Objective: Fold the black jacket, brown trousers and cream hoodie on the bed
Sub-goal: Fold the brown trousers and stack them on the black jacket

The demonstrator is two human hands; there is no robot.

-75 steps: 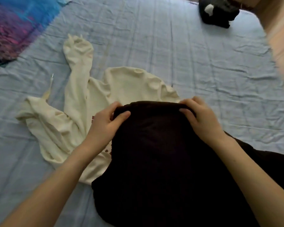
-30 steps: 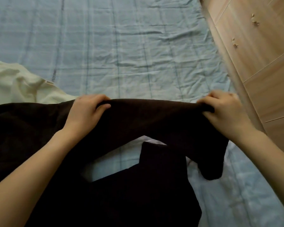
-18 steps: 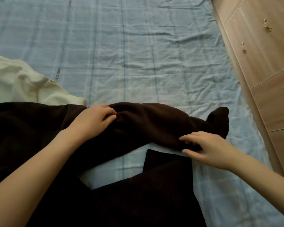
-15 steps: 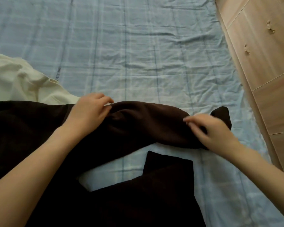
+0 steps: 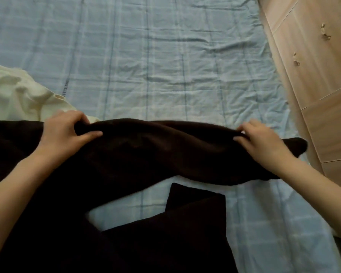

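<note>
Across the near half of the bed (image 5: 165, 66), the left hand (image 5: 65, 133) and right hand (image 5: 264, 140) each pinch the far edge of one leg of the brown trousers (image 5: 165, 150) — cream hoodie (image 5: 18, 93) at its left end, wardrobe (image 5: 313, 75) along the right bed edge, bare sheet beyond.

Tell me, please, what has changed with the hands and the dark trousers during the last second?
The right hand let go of the leg of the trousers for a moment, laid it on the bed, then pinched its far edge again nearer the cuff. The left hand kept its grip on the upper leg. The cream hoodie stayed where it was.
</note>
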